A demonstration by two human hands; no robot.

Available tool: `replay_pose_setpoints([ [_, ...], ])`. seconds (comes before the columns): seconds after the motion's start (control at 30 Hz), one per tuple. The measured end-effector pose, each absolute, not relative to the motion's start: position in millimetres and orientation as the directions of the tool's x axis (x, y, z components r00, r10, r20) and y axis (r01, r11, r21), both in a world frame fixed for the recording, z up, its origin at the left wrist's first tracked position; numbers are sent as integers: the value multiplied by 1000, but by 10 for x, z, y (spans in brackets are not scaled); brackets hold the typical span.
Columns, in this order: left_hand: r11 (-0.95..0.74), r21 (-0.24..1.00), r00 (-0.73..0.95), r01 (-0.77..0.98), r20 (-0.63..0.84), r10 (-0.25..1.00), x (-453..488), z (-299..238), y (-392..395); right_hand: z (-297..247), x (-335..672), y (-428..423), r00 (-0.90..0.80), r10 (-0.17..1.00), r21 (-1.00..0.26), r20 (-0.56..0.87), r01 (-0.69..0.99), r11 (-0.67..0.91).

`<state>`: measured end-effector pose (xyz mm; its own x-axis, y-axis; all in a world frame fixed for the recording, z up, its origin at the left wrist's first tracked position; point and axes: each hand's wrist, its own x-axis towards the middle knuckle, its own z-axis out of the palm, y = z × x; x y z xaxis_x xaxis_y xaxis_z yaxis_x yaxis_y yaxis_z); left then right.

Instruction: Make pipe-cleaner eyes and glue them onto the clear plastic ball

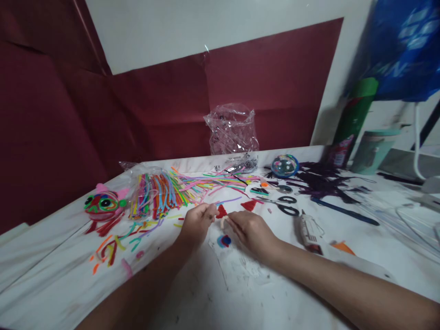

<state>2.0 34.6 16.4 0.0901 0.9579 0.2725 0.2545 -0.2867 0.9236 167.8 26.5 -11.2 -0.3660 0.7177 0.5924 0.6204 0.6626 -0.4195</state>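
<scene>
At the centre of the frame we find the left hand (196, 223) pinched on a small red fuzzy piece (222, 211), held up between the hands, likely so both sides stay reachable. The right hand (252, 231) meets it from the other side, fingertips at a small pale piece (223, 223); whether it grips, we cannot tell. A blue-and-red coiled disc (224, 240) lies just below on the white table (68, 275). Black-handled scissors (287, 204) and a white glue gun (309, 229) sit right of centre, and a multicoloured pipe-cleaner bundle (160, 191) left, all near the hands.
</scene>
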Motion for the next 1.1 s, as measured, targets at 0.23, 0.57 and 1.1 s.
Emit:
replay_pose_setpoints([
  [0.23, -88, 996, 188, 29, 81, 979, 39, 183, 351, -146, 1638, 266, -298, 768, -555, 567, 552, 623],
  [0.57, 38, 975, 184, -219, 3, 983, 119, 69, 334, -132, 1596, 222, -236, 807, -676, 541, 449, 585],
  [1.1, -13, 987, 158, -163, 39, 987, 106, 81, 304, -113, 1628, 192, -394, 644, -425, 656, 513, 746],
])
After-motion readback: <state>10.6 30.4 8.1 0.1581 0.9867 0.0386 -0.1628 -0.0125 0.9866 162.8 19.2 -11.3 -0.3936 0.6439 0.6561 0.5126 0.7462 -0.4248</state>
